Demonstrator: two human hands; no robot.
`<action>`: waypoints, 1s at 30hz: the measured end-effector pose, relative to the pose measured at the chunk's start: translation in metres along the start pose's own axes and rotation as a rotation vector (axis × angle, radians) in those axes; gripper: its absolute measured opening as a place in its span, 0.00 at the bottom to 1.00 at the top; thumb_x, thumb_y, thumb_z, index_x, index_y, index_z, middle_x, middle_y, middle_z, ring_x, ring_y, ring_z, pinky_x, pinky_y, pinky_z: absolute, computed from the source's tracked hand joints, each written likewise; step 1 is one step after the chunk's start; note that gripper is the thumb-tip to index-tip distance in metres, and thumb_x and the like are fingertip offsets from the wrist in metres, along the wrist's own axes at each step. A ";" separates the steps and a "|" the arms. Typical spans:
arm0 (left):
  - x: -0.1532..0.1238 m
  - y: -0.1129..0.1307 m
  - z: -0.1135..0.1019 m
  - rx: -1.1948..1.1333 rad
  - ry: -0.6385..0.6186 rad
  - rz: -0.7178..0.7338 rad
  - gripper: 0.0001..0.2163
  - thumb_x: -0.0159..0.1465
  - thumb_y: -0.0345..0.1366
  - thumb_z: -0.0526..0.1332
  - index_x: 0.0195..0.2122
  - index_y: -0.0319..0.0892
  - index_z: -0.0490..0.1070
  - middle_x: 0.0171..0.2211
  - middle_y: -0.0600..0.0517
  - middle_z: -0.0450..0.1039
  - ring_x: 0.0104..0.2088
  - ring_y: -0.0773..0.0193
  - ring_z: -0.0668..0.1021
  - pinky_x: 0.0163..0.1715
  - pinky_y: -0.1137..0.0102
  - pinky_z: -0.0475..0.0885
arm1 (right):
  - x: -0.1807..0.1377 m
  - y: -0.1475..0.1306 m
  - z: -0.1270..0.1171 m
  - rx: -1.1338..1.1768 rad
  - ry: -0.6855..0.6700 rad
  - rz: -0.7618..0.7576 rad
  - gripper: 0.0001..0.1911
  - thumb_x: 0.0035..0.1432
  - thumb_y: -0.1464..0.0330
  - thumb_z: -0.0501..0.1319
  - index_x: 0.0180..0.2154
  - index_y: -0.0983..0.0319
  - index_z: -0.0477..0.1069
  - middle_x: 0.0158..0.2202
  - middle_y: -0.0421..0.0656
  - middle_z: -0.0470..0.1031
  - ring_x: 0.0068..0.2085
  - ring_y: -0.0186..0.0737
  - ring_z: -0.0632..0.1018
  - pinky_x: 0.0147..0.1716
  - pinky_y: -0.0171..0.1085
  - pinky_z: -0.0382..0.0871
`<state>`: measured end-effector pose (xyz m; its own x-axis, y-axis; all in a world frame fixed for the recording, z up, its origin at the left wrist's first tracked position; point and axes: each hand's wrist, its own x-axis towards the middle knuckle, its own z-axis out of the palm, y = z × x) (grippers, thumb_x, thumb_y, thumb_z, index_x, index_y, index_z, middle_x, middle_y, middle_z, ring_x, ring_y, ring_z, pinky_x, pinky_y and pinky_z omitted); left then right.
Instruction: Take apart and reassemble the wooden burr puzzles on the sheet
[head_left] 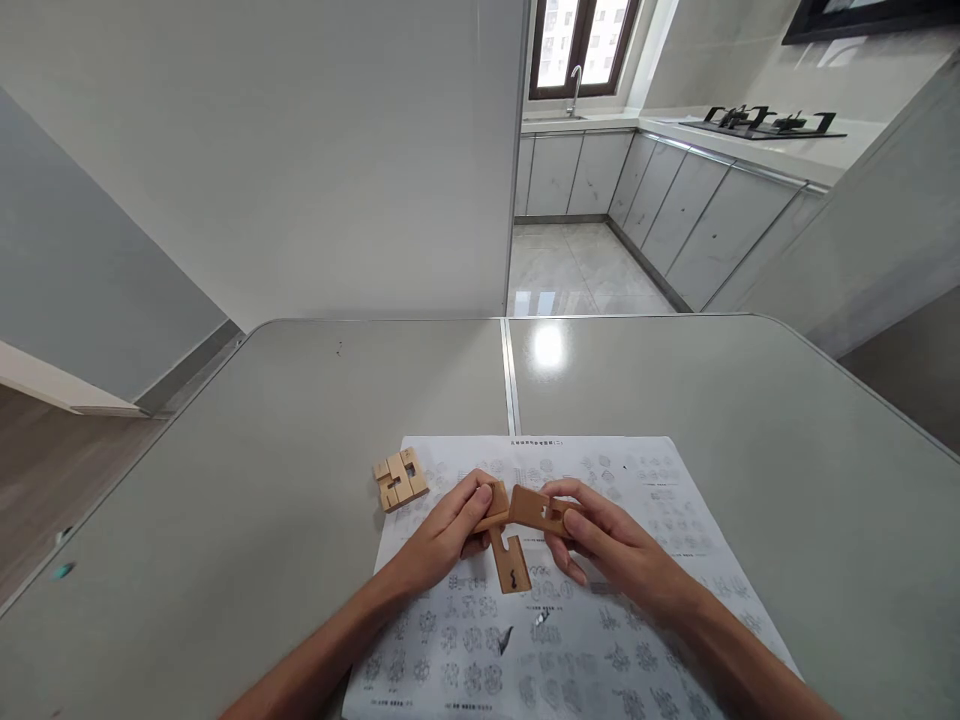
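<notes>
My left hand [457, 518] is closed on notched wooden puzzle pieces. One numbered piece [513, 568] sticks out below its fingers, with a slot cut near the top and a dark mark near its lower end. Between thumb and fingers, my right hand [592, 525] pinches another wooden puzzle piece [534, 508] with a notch in it. That piece's left end meets or nearly meets the wood in my left hand; whether they interlock I cannot tell. Left of the hands, several light wooden pieces [401, 480] lie side by side as a flat block.
Under my hands lies a large printed sheet [600, 640] covered in small puzzle drawings. It rests on a grey table [300, 420] with a metal seam [510, 375] down the middle. Beyond are a white wall panel [375, 160] and a kitchen counter with a gas stove [761, 122].
</notes>
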<state>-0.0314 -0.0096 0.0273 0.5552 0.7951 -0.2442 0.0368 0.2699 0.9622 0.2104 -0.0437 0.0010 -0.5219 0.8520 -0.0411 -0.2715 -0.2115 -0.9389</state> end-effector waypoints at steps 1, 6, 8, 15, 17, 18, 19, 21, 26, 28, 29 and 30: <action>0.000 0.001 0.000 0.008 -0.003 -0.004 0.20 0.74 0.57 0.55 0.39 0.44 0.66 0.29 0.57 0.59 0.27 0.67 0.60 0.27 0.72 0.58 | 0.000 0.000 0.000 -0.014 -0.009 0.004 0.17 0.78 0.54 0.54 0.57 0.57 0.67 0.30 0.36 0.70 0.28 0.34 0.70 0.39 0.41 0.69; -0.001 0.001 -0.003 0.032 -0.024 -0.021 0.21 0.72 0.59 0.56 0.38 0.44 0.67 0.29 0.56 0.59 0.28 0.66 0.61 0.26 0.72 0.57 | 0.001 0.001 0.003 -0.008 -0.061 0.021 0.17 0.77 0.54 0.56 0.56 0.58 0.66 0.30 0.36 0.72 0.27 0.34 0.70 0.38 0.41 0.69; 0.000 -0.001 -0.004 0.017 -0.038 -0.024 0.22 0.71 0.60 0.57 0.37 0.43 0.67 0.29 0.57 0.59 0.26 0.67 0.59 0.25 0.72 0.56 | 0.002 0.001 0.003 0.013 -0.078 0.034 0.17 0.76 0.54 0.57 0.56 0.58 0.66 0.29 0.37 0.72 0.27 0.34 0.71 0.37 0.41 0.70; 0.002 -0.007 -0.010 0.025 -0.063 -0.021 0.22 0.72 0.59 0.56 0.36 0.43 0.66 0.29 0.55 0.60 0.26 0.67 0.62 0.26 0.72 0.58 | 0.004 0.000 0.005 0.119 -0.176 0.036 0.17 0.76 0.55 0.58 0.57 0.58 0.63 0.32 0.37 0.76 0.27 0.33 0.77 0.38 0.41 0.72; 0.001 -0.005 -0.010 0.054 -0.056 -0.026 0.22 0.72 0.59 0.56 0.35 0.43 0.66 0.30 0.55 0.60 0.28 0.66 0.62 0.27 0.71 0.58 | 0.006 0.002 0.006 0.128 -0.211 0.021 0.16 0.77 0.56 0.57 0.57 0.58 0.62 0.32 0.37 0.77 0.27 0.32 0.78 0.38 0.40 0.73; 0.001 -0.004 -0.010 0.062 -0.056 -0.030 0.23 0.72 0.59 0.56 0.34 0.43 0.65 0.30 0.55 0.60 0.28 0.65 0.62 0.27 0.71 0.58 | 0.007 0.004 0.007 0.133 -0.221 0.021 0.16 0.77 0.56 0.57 0.57 0.58 0.62 0.33 0.37 0.77 0.27 0.32 0.79 0.37 0.40 0.74; 0.000 -0.003 -0.009 0.066 -0.059 -0.035 0.23 0.71 0.60 0.56 0.34 0.43 0.65 0.30 0.55 0.59 0.29 0.65 0.61 0.27 0.71 0.58 | 0.008 0.005 0.009 0.138 -0.229 0.022 0.16 0.77 0.56 0.57 0.56 0.58 0.61 0.33 0.38 0.77 0.27 0.33 0.80 0.36 0.40 0.74; -0.001 -0.001 -0.008 0.068 -0.067 -0.043 0.24 0.70 0.62 0.57 0.34 0.44 0.65 0.30 0.55 0.58 0.29 0.64 0.61 0.27 0.71 0.57 | 0.009 0.008 0.012 0.137 -0.246 0.028 0.15 0.77 0.55 0.57 0.54 0.58 0.60 0.33 0.38 0.78 0.28 0.34 0.81 0.35 0.39 0.75; -0.002 0.001 -0.005 0.088 -0.094 -0.045 0.24 0.71 0.61 0.56 0.34 0.44 0.65 0.31 0.54 0.59 0.31 0.63 0.62 0.29 0.70 0.58 | 0.008 0.011 0.019 0.142 -0.255 0.065 0.13 0.78 0.57 0.56 0.52 0.58 0.59 0.32 0.38 0.80 0.31 0.37 0.85 0.34 0.37 0.77; -0.003 0.002 -0.004 0.107 -0.096 -0.055 0.23 0.72 0.60 0.55 0.35 0.43 0.65 0.31 0.54 0.59 0.31 0.63 0.62 0.30 0.70 0.58 | 0.008 0.013 0.021 0.151 -0.238 0.077 0.13 0.78 0.57 0.56 0.52 0.58 0.58 0.33 0.39 0.81 0.31 0.37 0.85 0.35 0.38 0.78; -0.003 0.002 -0.004 0.116 -0.098 -0.064 0.23 0.72 0.60 0.54 0.35 0.43 0.65 0.32 0.54 0.59 0.31 0.63 0.62 0.30 0.70 0.59 | 0.008 0.013 0.021 0.154 -0.233 0.080 0.13 0.77 0.57 0.56 0.51 0.58 0.58 0.33 0.39 0.81 0.31 0.38 0.86 0.34 0.38 0.78; -0.004 0.003 -0.004 0.124 -0.101 -0.073 0.23 0.72 0.60 0.54 0.36 0.43 0.65 0.32 0.54 0.59 0.32 0.63 0.62 0.30 0.70 0.59 | 0.008 0.014 0.021 0.155 -0.228 0.082 0.12 0.77 0.58 0.57 0.51 0.58 0.58 0.32 0.39 0.81 0.31 0.38 0.86 0.34 0.38 0.78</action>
<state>-0.0366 -0.0097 0.0301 0.6275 0.7159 -0.3062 0.1784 0.2506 0.9515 0.1853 -0.0499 -0.0055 -0.7110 0.7029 -0.0202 -0.3321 -0.3610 -0.8714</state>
